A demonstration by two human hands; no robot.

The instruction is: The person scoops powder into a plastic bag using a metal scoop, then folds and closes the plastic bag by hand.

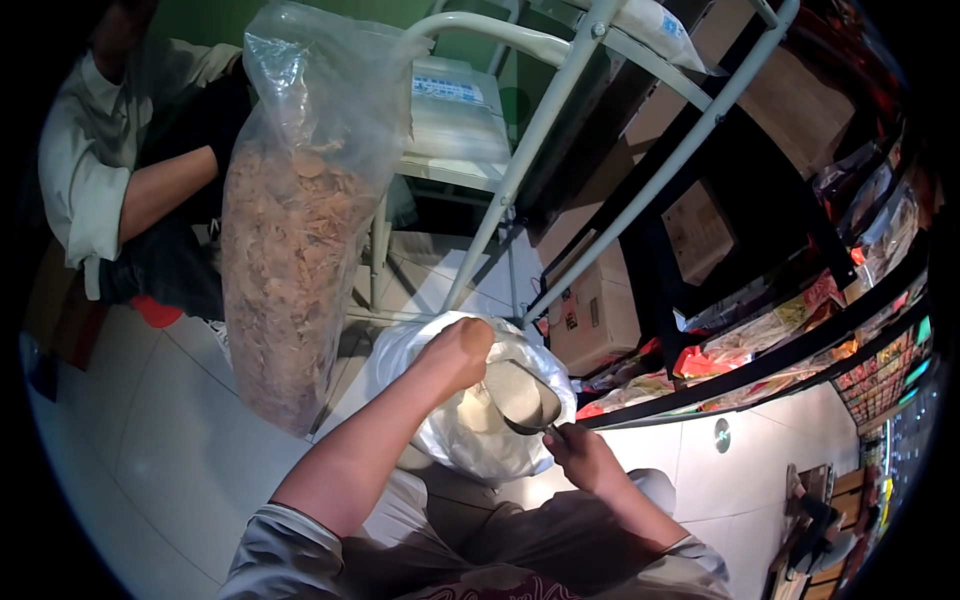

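A white plastic sack (440, 440) stands open on the floor between my knees, with pale powdery or grainy stuff inside. Wrapped round the handle of a metal scoop (549, 402), my right hand (588, 458) holds it over the sack's mouth. The scoop carries a heap of the same pale stuff. My left hand (462, 352) is closed above the sack, just left of the scoop; its fingers point away from me, and whatever they grip is hidden.
A tall clear bag (290, 250) of brown flakes stands at the left, beside a seated person (150, 190). A pale metal rack (530, 160) rises ahead. Cardboard boxes (595, 320) and shelves with colourful packets (740, 345) are at the right.
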